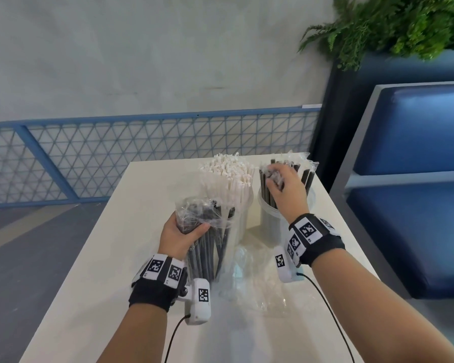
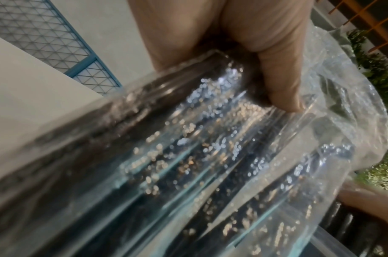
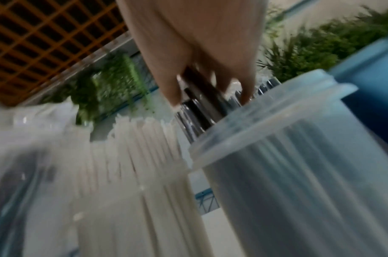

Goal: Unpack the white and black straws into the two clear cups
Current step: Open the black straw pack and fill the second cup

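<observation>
Two clear cups stand at the far end of the white table (image 1: 95, 258). The left cup (image 1: 243, 221) is packed with white paper-wrapped straws (image 1: 231, 171). The right cup (image 1: 269, 218) holds black straws (image 1: 306, 176) in clear wrappers. My right hand (image 1: 281, 184) reaches over that cup and pinches a few black straws (image 3: 201, 87) at their tops. My left hand (image 1: 180, 235) grips a clear plastic pack of black straws (image 1: 207, 239), held upright in front of the left cup; in the left wrist view the crinkled pack (image 2: 188, 156) fills the frame under my fingers (image 2: 276, 73).
Empty clear wrappers (image 1: 268, 292) lie on the table in front of the cups, between my wrists. A blue padded bench (image 1: 409, 195) stands close on the right, with a green plant (image 1: 393, 27) above it. A blue mesh railing (image 1: 142, 153) runs behind the table.
</observation>
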`<state>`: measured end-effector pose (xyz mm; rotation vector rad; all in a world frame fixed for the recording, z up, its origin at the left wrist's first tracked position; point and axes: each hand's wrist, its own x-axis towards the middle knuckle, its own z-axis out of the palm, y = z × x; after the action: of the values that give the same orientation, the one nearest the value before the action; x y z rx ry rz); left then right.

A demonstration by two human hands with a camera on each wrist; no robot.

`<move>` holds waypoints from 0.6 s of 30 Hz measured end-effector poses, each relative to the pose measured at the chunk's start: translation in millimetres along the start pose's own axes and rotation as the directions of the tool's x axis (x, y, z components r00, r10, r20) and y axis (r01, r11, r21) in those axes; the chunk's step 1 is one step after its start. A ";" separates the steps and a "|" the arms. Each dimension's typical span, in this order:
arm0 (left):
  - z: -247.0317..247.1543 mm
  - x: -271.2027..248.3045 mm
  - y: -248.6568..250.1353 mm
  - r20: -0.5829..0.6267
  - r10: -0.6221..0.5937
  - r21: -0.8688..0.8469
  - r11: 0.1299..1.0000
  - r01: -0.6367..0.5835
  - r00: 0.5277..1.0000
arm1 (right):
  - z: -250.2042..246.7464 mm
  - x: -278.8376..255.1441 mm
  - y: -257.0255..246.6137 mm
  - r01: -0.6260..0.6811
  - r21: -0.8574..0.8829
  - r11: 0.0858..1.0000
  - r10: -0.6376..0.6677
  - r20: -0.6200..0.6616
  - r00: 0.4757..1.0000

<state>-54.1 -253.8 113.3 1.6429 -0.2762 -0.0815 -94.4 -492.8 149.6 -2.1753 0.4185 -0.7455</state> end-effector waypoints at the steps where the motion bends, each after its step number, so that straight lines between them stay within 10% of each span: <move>1: -0.3 0.4 -1.2 0.003 -0.003 -0.008 1.000 0.003 1.000 | 1.9 -2.7 0.5 -0.008 -0.077 0.997 0.008 0.004 1.000; 5: -2.6 1.0 -2.8 0.009 0.000 -0.017 1.000 0.000 1.000 | 1.2 -23.0 -27.1 0.296 -0.156 0.942 -0.333 -0.347 0.877; 10: -6.3 3.3 -6.3 0.034 0.022 -0.048 0.999 -0.021 0.999 | 23.6 -51.3 -55.9 0.385 -0.041 0.922 -0.374 0.169 0.912; 18: -20.3 7.9 -24.1 0.051 0.006 -0.121 0.993 0.000 0.999 | 33.3 -56.5 -69.0 0.185 -0.093 0.978 -0.147 0.320 0.936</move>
<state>-38.9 -234.3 92.3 1.5218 -0.3069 -0.1352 -113.5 -400.7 164.1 -2.4159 0.1189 -0.4598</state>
